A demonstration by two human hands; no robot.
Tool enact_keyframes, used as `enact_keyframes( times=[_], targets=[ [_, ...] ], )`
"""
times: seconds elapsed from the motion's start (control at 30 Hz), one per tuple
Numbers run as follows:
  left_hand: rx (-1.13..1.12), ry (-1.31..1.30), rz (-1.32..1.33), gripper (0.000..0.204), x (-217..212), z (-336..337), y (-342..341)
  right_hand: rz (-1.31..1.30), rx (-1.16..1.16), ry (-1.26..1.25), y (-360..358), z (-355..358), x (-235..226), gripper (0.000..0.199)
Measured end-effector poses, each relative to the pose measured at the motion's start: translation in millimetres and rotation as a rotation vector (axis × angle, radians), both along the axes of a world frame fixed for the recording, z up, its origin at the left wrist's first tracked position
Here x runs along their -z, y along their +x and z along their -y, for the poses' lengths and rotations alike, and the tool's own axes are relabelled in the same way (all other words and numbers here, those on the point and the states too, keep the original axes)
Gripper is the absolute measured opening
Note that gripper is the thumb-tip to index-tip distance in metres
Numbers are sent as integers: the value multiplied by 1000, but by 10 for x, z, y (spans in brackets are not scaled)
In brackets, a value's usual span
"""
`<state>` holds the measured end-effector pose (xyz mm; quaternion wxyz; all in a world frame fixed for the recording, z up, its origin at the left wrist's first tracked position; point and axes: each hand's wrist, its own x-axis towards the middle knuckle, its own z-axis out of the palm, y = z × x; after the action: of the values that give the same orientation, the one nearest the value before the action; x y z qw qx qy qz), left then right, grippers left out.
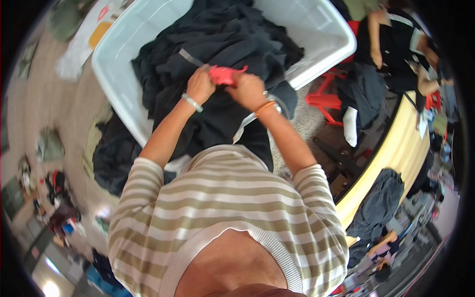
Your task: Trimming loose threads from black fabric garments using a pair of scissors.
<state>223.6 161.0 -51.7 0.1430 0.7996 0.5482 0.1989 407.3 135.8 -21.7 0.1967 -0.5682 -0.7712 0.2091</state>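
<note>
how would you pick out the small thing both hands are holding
Find the big white bin heaped with dark clothes. Above that heap, the left hand and right hand pinch a small pink piece, the only bright pink amid black fabric.

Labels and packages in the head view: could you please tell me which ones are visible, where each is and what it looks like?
Pink tag: small crumpled strip pinched between the left hand and right hand, above dark garments.
White tub: large rectangular plastic container holding the garments.
Orange-yellow packet: small flat shape on the floor, upper left, blurred.
</note>
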Motion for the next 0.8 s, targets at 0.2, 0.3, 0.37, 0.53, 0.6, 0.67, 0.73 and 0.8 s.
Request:
enact_keyframes(
  times=[0.2,0.3,0.37,0.53,0.6,0.67,0.73,0.8],
  targets=[
    [-24,29,31,27,307,-49,-117,17,49,142,-196,-25,397,8],
    [-69,44,48,27,241,-62,-95,50,34,137,-256,-61,326,14],
    [-99,-12,30,25,97,-60,-39,-3,18,115,-232,-78,253,16],
    [-4,-33,-15,25,59,-160,-83,-117,13,49,-213,-90,219,14],
    [19,-153,83,21,49,-194,-130,-124,-10,30,-199,-104,233,15],
    [56,-138,143,18,17,-183,-174,-134,-33,54,-185,-86,230,15],
    [89,-123,203,15,14,-152,-194,-148,-52,36,-147,-63,198,14],
    [-140,-647,641,11,60,-100,-177,-148,-74,38,-134,-32,162,14]
  ],
)
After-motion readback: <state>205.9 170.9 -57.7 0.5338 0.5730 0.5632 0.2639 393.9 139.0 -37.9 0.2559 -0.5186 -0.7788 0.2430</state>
